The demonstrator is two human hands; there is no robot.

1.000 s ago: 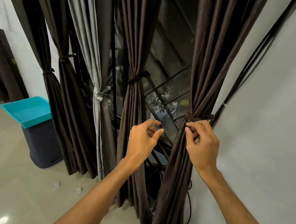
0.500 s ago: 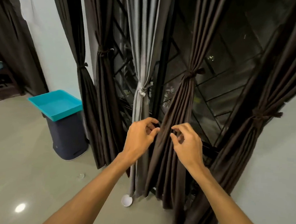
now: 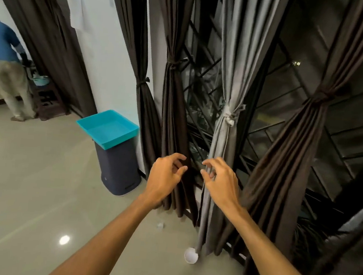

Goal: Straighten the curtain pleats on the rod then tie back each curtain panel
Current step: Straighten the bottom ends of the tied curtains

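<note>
The left hand (image 3: pixel 165 176) is hovering loosely curled, gripping nothing, before the dark brown pleated curtain panel (image 3: pixel 173 119). At its three o'clock, the right hand (image 3: pixel 221 182) is hovering likewise before the grey tied curtain panel (image 3: pixel 233 75).

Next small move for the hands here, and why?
Probably pinch the thin cord dangling from the grey panel's tie with the right hand and tuck it in. Four panels here already show ties; left hand and right hand hover loosely curled, holding nothing, the cord beside the right thumb.
</note>
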